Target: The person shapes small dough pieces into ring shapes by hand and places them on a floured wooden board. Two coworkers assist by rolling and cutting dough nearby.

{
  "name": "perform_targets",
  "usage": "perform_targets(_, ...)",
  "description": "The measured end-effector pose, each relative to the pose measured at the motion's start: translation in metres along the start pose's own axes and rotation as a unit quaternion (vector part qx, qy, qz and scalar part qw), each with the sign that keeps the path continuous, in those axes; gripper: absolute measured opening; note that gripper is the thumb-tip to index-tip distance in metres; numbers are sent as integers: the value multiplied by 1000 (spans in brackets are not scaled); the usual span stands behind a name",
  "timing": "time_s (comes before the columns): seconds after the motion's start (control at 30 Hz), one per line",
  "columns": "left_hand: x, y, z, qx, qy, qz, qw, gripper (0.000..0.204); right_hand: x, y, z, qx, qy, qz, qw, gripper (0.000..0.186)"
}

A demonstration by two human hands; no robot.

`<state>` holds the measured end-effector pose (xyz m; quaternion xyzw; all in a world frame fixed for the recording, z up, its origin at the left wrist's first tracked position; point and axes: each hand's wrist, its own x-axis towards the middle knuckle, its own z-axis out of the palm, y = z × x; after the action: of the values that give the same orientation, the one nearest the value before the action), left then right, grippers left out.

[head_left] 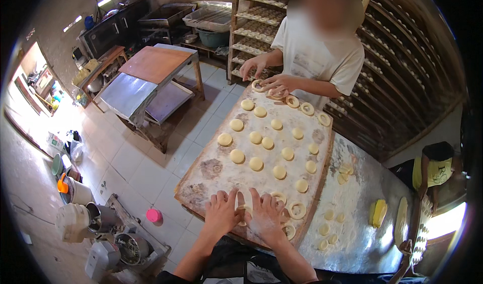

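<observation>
At the near end of a floured wooden board [198,178], my left hand [221,213] and my right hand [266,218] have their fingers curled around a pale dough piece [244,211] between them. Its exact shape is partly hidden by my fingers. Dough rings [297,211] lie just to the right of my right hand, and several round dough discs [279,172] are spread over the board beyond both hands.
Opposite stands a co-worker [317,52], both hands at dough rings. A steel table [337,218] with dough pieces adjoins the board on the right. Another person [432,168] is at far right. Mixers [126,246] stand lower left; racks [259,22] line the back.
</observation>
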<state>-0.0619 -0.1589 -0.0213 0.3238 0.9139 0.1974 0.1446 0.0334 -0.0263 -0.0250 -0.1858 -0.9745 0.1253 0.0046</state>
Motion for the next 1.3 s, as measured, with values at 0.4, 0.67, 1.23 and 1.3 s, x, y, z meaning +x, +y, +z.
perform_targets(0.4, 2, 13, 3, -13, 46, -37, 998, 71, -73, 96, -55, 166, 109, 104, 974, 51)
perform_targets(0.67, 0, 135, 41, -190, 62, 118, 973, 45, -222, 267, -37, 126, 6, 309, 943, 25)
perform_targets(1.23, -71, 292, 161, -426, -216, 70, 876, 34, -242, 292, -62, 605, 99, 209, 762, 32)
perform_targets(1.3, -75, 300, 147, -423, -206, 64, 880, 36, -234, 288, -66, 651, 117, 208, 721, 40)
